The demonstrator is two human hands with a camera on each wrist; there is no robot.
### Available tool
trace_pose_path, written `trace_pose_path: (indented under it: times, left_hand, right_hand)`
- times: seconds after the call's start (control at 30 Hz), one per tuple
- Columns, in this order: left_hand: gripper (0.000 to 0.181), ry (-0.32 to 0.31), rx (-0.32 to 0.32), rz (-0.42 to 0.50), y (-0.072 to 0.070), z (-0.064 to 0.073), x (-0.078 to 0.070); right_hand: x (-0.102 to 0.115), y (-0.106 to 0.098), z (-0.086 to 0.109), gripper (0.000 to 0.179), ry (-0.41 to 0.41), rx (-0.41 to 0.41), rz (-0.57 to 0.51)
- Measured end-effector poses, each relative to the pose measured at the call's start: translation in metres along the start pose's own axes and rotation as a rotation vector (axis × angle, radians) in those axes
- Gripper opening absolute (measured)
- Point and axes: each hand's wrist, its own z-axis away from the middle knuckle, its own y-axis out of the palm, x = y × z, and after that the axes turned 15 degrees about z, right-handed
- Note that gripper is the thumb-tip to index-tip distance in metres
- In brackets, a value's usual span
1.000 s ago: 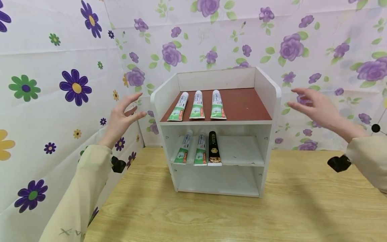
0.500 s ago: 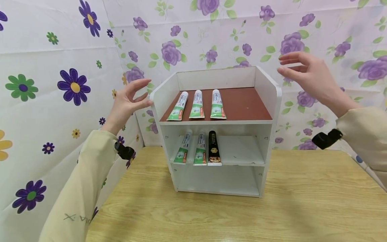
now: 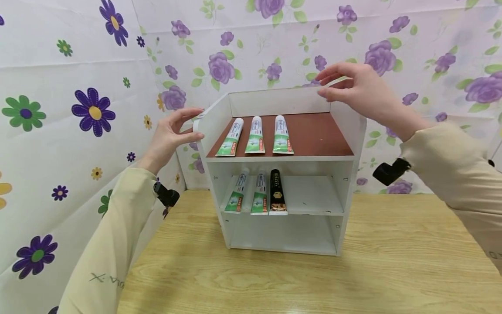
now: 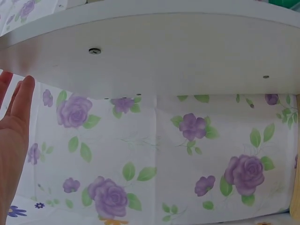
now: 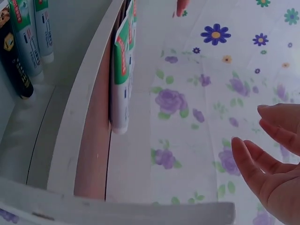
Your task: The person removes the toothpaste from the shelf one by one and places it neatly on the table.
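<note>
A white shelf unit (image 3: 281, 159) stands on the table. Three green-and-white toothpaste tubes lie on its brown top: a left one (image 3: 231, 137), a middle one (image 3: 256, 135) and a right one (image 3: 282, 135). On the middle tier, two more green-and-white tubes lie beside a black toothpaste tube (image 3: 277, 192). My left hand (image 3: 166, 137) is at the front of the left side panel (image 4: 187, 51), fingers and thumb spread apart. Whether it touches the panel, I cannot tell. Over the right end of the top hovers my right hand (image 3: 362, 91), holding nothing; its fingers (image 5: 246, 161) extend loosely.
Raised white walls edge the top at the back (image 3: 280, 102) and both sides. A lower compartment (image 3: 282, 233) sits beneath the middle tier. The wood-grain table (image 3: 255, 283) extends in front, and flowered sheets (image 3: 235, 48) hang behind and at the left.
My right hand has moved left and up, from beside the shelf unit to above its top. My left hand has come right to the left side panel. The tubes have not moved.
</note>
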Motion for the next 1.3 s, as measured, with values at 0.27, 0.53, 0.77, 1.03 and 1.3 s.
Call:
trace_pose_path:
  times: [0.27, 0.53, 0.77, 1.03, 1.3]
  left_hand:
    - [0.044, 0.037, 0.001, -0.004, 0.002, -0.002, 0.005]
    - [0.036, 0.05, 0.016, 0.023, 0.0, -0.002, 0.01]
    - [0.036, 0.035, 0.0, 0.074, 0.0, -0.001, 0.012]
    - [0.037, 0.03, -0.002, 0.093, -0.001, 0.001, 0.016]
    - [0.035, 0.042, 0.003, 0.115, -0.001, -0.001, 0.018]
  right_hand:
    - [0.01, 0.031, -0.01, 0.026, 0.003, 0.129, -0.026]
    - [0.005, 0.054, -0.016, 0.03, 0.069, 0.273, -0.059]
    - [0.0, 0.073, -0.024, 0.035, 0.151, 0.4, -0.106]
    - [0.004, 0.088, -0.031, 0.037, 0.248, 0.471, -0.083]
    - [0.013, 0.093, -0.045, 0.043, 0.385, 0.539, -0.106]
